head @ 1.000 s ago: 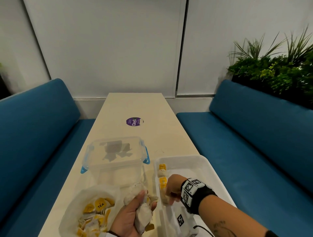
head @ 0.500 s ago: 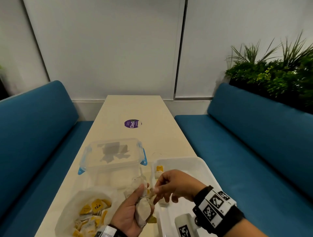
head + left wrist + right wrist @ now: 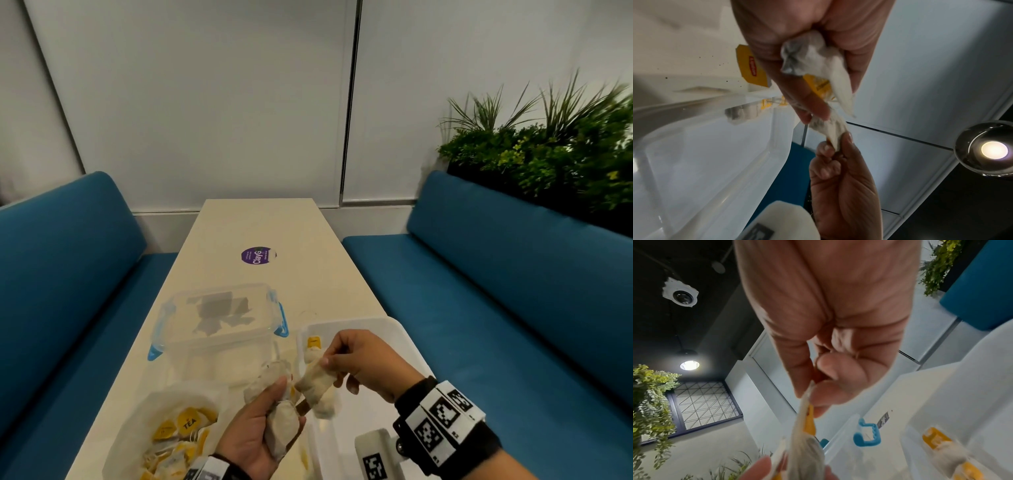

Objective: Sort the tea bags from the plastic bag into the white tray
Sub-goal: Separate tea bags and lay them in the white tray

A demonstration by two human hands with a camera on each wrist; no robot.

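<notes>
The left hand grips a bunch of pale paper tea bags, while right-hand fingers pinch one beige tea bag just beside them.

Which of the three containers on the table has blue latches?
The clear lidded box, farthest from the person, has blue latches on its sides. The white tray at right and the plastic bag of tea bags at left have none.

right hand: bare, no glove or ring
right wrist band: black strap just behind the right hand, white panels printed with black square-code markers
right wrist camera block: white, boxy, one black code marker, under the band
left hand: bare
left wrist band: black with white panels, cut off by the picture edge
right forearm: no sleeve
</notes>
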